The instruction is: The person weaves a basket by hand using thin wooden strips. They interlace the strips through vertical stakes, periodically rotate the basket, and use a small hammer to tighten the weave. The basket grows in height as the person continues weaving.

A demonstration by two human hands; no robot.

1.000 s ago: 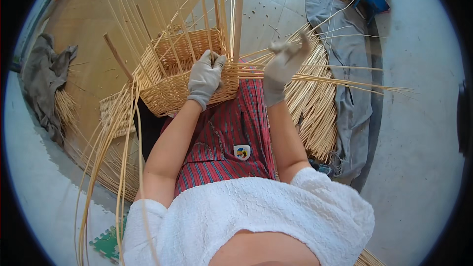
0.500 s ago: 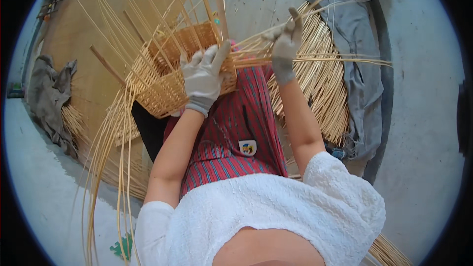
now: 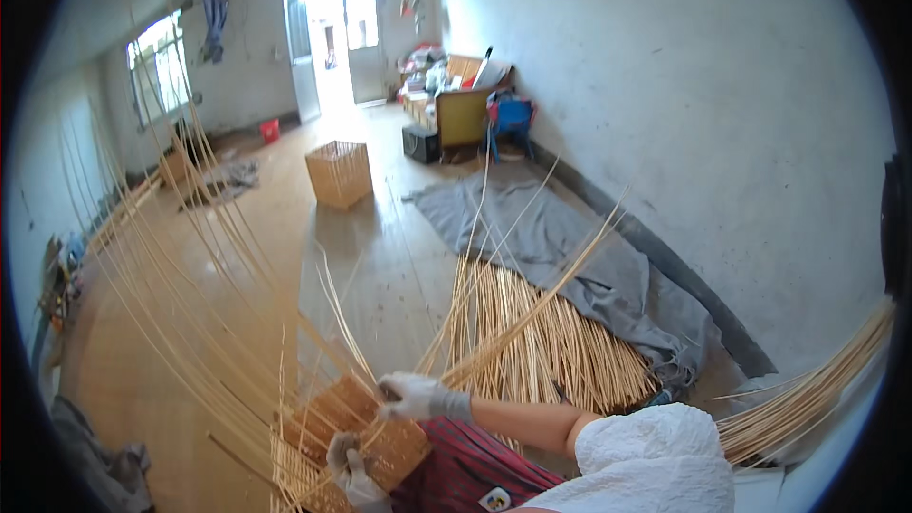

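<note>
The partly woven wicker basket (image 3: 394,451) sits at my lap on the striped red cloth (image 3: 445,470), with long pale rods (image 3: 237,313) standing and fanning out from it. My left hand (image 3: 353,470), in a pale glove, has its fingers curled on the basket's near side. My right hand (image 3: 410,397), also gloved, is closed on rods at the basket's upper right corner, its fingertips partly hidden. A thick bundle of peeled rods (image 3: 551,351) lies just beyond, partly under a grey cloth (image 3: 570,237).
Farther off are a box-shaped wicker basket (image 3: 337,185), a red bucket (image 3: 270,130), a blue chair (image 3: 513,116), a cluttered cabinet (image 3: 461,119) and an open door (image 3: 302,52). Another rod bundle (image 3: 798,399) is at the right, near the white wall (image 3: 712,85).
The view has tipped up to show the room, and the basket sits lower in it. My right hand has come from raised, spread fingers to closed at the basket's corner.
</note>
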